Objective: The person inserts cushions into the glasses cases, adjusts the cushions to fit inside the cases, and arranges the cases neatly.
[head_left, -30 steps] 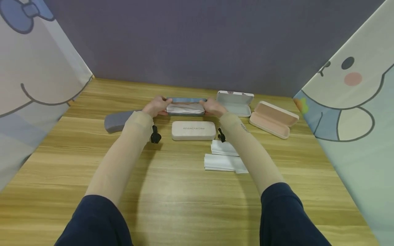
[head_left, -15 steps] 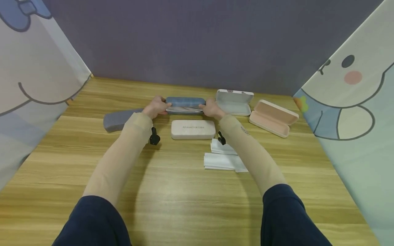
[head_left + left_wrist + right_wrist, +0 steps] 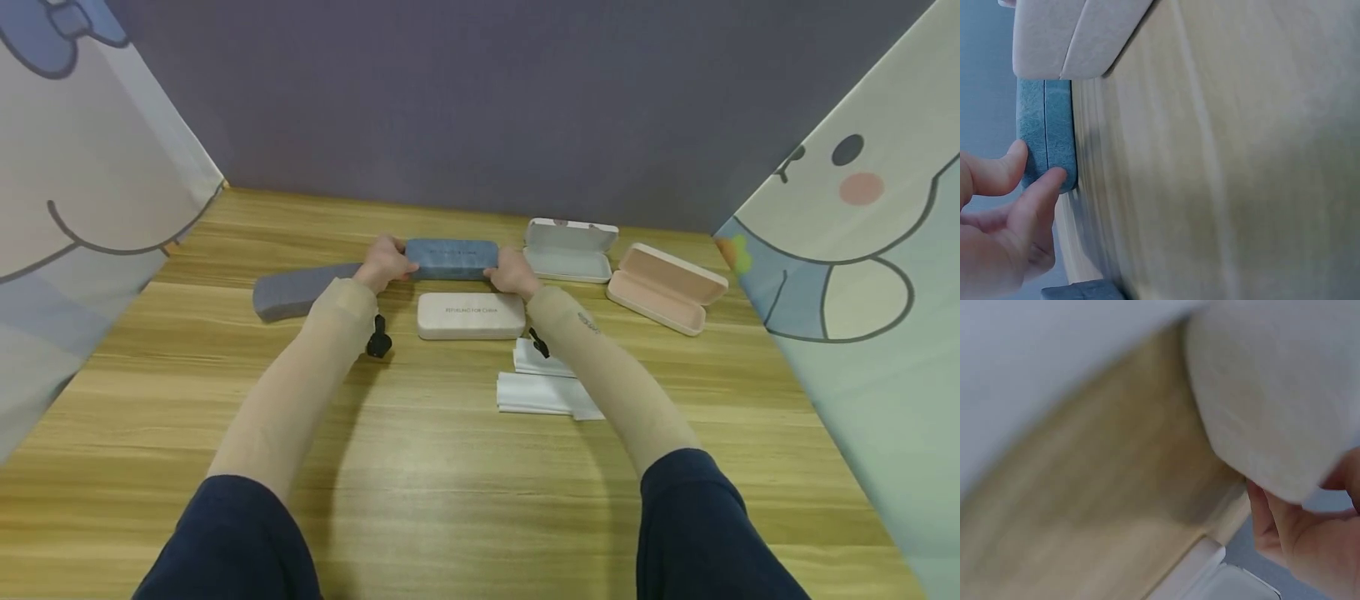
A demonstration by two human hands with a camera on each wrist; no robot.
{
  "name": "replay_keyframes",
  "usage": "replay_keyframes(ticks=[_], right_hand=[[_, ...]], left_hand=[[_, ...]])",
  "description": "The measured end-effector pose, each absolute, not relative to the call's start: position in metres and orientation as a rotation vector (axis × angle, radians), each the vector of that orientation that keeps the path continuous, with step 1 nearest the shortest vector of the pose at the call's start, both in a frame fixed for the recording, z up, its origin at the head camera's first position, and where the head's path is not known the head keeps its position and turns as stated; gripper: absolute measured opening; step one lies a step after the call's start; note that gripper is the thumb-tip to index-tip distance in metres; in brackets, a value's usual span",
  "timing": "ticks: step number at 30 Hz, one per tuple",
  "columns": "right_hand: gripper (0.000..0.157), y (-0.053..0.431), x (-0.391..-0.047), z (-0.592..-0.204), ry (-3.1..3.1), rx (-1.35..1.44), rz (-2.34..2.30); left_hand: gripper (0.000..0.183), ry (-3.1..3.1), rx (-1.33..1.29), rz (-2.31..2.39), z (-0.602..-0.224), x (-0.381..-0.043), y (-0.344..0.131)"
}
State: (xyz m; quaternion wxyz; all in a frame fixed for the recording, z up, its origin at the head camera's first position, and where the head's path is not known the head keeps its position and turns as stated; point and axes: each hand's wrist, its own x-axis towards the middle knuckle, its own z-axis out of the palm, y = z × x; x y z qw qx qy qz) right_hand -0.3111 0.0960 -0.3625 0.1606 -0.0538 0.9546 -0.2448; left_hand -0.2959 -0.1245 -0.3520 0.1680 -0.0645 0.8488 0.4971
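A blue glasses case (image 3: 452,259) lies closed near the back of the wooden table, a seam running along its side in the left wrist view. My left hand (image 3: 386,260) pinches its left end, thumb (image 3: 1016,165) on the lid and a finger at the lower half. At the opposite end, my right hand (image 3: 513,272) holds the case by its corner; in the right wrist view the white glasses case hides the blue one. That closed white glasses case (image 3: 471,317), with printed lettering on its lid, sits just in front of the blue case.
A grey glasses case (image 3: 296,293) lies beside my left hand. To the right stand an open white case (image 3: 572,265) and an open pink case (image 3: 663,302). Folded white cloths (image 3: 534,393) lie under my right forearm. A dark wall (image 3: 480,108) borders the table's back.
The blue case's lid has swung down towards me and covers the pale cloth inside that showed earlier. Both hands have stayed at its ends, and the other cases have not moved.
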Motion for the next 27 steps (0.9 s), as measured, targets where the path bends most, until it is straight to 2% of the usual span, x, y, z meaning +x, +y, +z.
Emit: replay_keyframes(ticks=[3, 8, 12, 15, 17, 18, 19, 23, 25, 26, 27], right_hand=[[0.027, 0.093, -0.316, -0.358, 2.741, -0.210, -0.600], [0.021, 0.085, -0.324, -0.350, 2.707, -0.244, -0.556], [0.034, 0.073, -0.330, -0.349, 2.707, -0.253, -0.474], [0.026, 0.063, -0.333, -0.347, 2.682, -0.269, -0.438], [0.025, 0.057, -0.334, -0.344, 2.653, -0.274, -0.452], [0.032, 0.054, -0.334, -0.342, 2.648, -0.274, -0.453], [0.036, 0.051, -0.335, -0.341, 2.636, -0.268, -0.460], [0.026, 0.040, -0.339, -0.342, 2.627, -0.259, -0.492], [0.026, 0.035, -0.340, -0.342, 2.610, -0.252, -0.523], [0.029, 0.033, -0.341, -0.343, 2.599, -0.252, -0.548], [0.038, 0.031, -0.341, -0.342, 2.586, -0.244, -0.577]], left_hand=[[0.063, 2.429, -0.202, 1.369, -0.349, -0.298, -0.125], [0.058, 2.461, -0.197, 1.298, -0.346, -0.306, -0.131], [0.008, 2.518, -0.243, 1.201, -0.347, -0.315, -0.142], [0.024, 2.504, -0.294, 1.205, -0.348, -0.323, -0.151], [0.019, 2.474, -0.299, 1.223, -0.346, -0.325, -0.158], [0.014, 2.458, -0.298, 1.252, -0.344, -0.324, -0.160], [0.017, 2.452, -0.292, 1.253, -0.343, -0.324, -0.163], [0.027, 2.442, -0.281, 1.247, -0.337, -0.320, -0.174], [0.022, 2.449, -0.284, 1.228, -0.336, -0.319, -0.180], [0.009, 2.447, -0.288, 1.228, -0.336, -0.319, -0.182], [0.006, 2.449, -0.294, 1.214, -0.336, -0.319, -0.184]])
